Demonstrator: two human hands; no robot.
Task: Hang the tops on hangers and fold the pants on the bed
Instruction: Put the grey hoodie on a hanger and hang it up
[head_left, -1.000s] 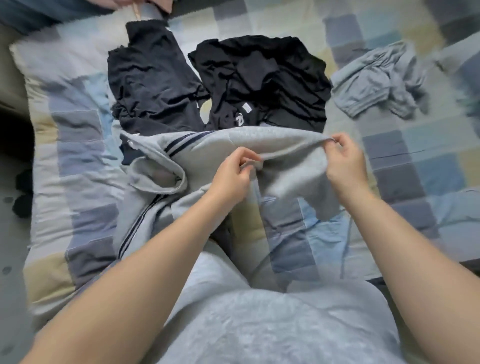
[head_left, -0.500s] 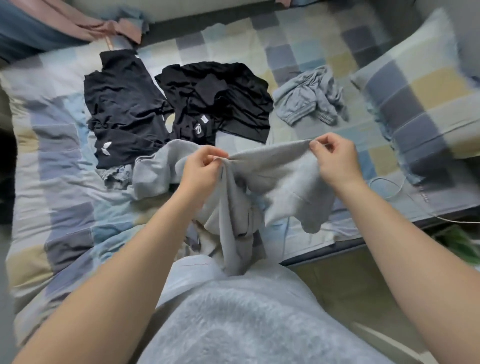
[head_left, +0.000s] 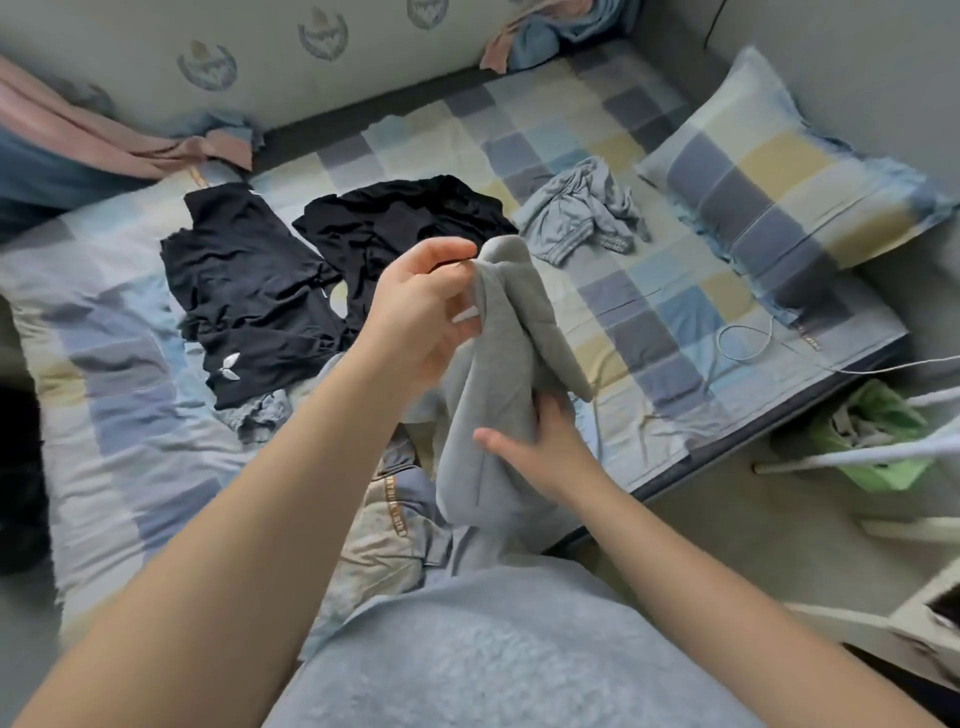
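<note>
Grey garment (head_left: 498, 374) held up over the bed (head_left: 644, 317), centre of frame.
Left of centre, a black top (head_left: 244, 291) with a white logo lies flat, just beside a second black garment (head_left: 395, 223). The left hand (head_left: 415, 312) has its grip pinched on the grey garment's top edge. The right hand (head_left: 545, 447), lower down, has its grip clamped round the hanging cloth, thumb in front. Upper right: a crumpled grey piece (head_left: 576, 218), then a checked pillow (head_left: 769, 171).

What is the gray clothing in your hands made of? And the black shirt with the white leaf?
The gray garment looks like thick, matte sweatshirt knit, maybe cotton: it hangs in soft, rounded folds. The black top looks like thinner jersey: many fine wrinkles.
</note>
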